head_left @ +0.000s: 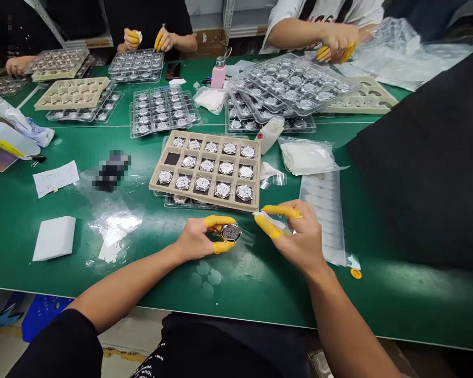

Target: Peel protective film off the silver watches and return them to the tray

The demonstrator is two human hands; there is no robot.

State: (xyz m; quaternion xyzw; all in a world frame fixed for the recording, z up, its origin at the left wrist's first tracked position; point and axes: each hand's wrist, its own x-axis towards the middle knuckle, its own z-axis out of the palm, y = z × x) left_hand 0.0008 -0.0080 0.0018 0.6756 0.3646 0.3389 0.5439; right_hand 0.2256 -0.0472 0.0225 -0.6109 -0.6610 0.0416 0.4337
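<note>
My left hand (199, 239) pinches a round silver watch case (230, 232) between thumb and forefinger, both in yellow finger cots, just above the green table (31, 283). My right hand (295, 236), also in yellow cots, holds a small white wipe (265, 216) close to the right of the case. Directly behind both hands lies a beige compartment tray (256, 173) filled with several more silver watch cases, one slot at its left empty.
Clear blister trays (163, 110) and a stack (295, 86) hold more cases farther back. A white bottle (270, 134), a bag of wipes (305, 157), a plastic strip (325, 210), a loose yellow cot (355, 273) and paper (54, 239) lie around. Other people's hands work across the table.
</note>
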